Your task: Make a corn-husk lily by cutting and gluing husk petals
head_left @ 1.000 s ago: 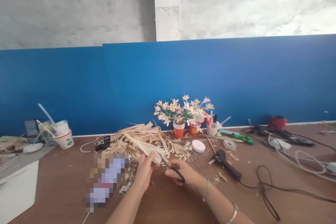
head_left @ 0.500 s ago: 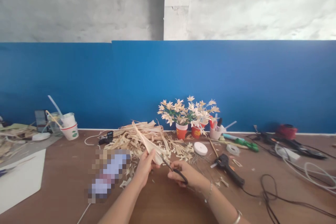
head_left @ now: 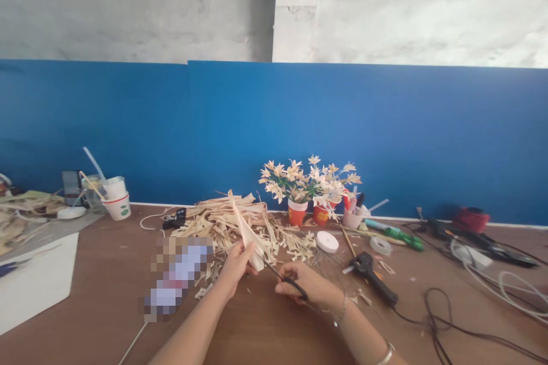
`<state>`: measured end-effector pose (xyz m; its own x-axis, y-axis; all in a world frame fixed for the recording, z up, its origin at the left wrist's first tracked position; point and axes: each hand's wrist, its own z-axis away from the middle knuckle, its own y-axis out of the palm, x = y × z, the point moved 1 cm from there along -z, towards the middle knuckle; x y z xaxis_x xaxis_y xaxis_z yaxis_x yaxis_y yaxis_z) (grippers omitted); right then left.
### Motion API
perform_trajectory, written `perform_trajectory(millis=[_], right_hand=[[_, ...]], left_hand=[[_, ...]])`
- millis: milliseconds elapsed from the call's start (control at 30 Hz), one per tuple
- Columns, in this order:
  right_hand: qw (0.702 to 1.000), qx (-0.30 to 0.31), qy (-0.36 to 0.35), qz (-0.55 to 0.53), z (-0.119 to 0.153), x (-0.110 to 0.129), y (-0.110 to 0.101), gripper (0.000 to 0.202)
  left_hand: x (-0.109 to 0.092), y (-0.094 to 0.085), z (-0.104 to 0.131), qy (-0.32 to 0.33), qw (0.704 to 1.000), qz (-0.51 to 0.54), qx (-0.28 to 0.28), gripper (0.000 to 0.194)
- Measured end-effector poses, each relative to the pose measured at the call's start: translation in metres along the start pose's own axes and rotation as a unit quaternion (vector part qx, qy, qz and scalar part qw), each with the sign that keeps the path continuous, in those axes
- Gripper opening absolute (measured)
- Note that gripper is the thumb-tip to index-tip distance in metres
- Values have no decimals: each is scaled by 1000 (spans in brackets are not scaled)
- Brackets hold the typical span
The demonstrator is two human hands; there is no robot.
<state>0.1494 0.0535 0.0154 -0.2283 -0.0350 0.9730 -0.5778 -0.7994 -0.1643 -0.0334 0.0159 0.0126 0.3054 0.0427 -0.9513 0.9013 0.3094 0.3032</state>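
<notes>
My left hand (head_left: pixel 237 267) pinches a pale strip of dried husk (head_left: pixel 245 232), which points up and away from me. Black-handled scissors (head_left: pixel 295 286) are in my right hand (head_left: pixel 305 284), fingers curled round the loops. Their blades reach left to the lower edge of the strip; whether they are cutting into it I cannot tell. Just beyond both hands lies a heap of similar dried strips (head_left: pixel 214 218), with small scraps scattered at its front.
Husk flowers (head_left: pixel 295 177) stand in red cups (head_left: pixel 297 214) behind the heap. A glue gun (head_left: pixel 372 276) with a trailing cord lies right of my hands, near a white ribbon roll (head_left: pixel 327 242). A blurred-out device (head_left: pixel 180 279) lies to the left; white cups (head_left: pixel 117 205) stand further back.
The strip has tilted a little more upright in my left hand. The scissors stay at its lower edge, and the whole view has shifted slightly.
</notes>
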Motion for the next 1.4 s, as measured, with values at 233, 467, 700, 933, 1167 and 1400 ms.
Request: perform_trajectory(millis=[233, 467, 700, 933, 1167, 1400], right_hand=[[998, -15, 27, 53, 4, 9, 1, 40], [996, -12, 32, 77, 5, 11, -1, 37], [1000, 3, 11, 19, 2, 2, -1, 38], [999, 19, 20, 28, 4, 4, 0, 38], [999, -7, -2, 32, 1, 4, 5, 38], [998, -14, 7, 57, -1, 5, 6, 37]], left_hand=[[1, -1, -1, 6, 999, -33, 5, 27], [3, -1, 0, 5, 1000, -21, 17, 28], [4, -4, -4, 17, 1000, -16, -17, 29], [5, -7, -7, 16, 999, 13, -37, 31], [6, -2, -4, 13, 1000, 14, -18, 30], [7, -3, -4, 16, 1000, 4, -16, 30]])
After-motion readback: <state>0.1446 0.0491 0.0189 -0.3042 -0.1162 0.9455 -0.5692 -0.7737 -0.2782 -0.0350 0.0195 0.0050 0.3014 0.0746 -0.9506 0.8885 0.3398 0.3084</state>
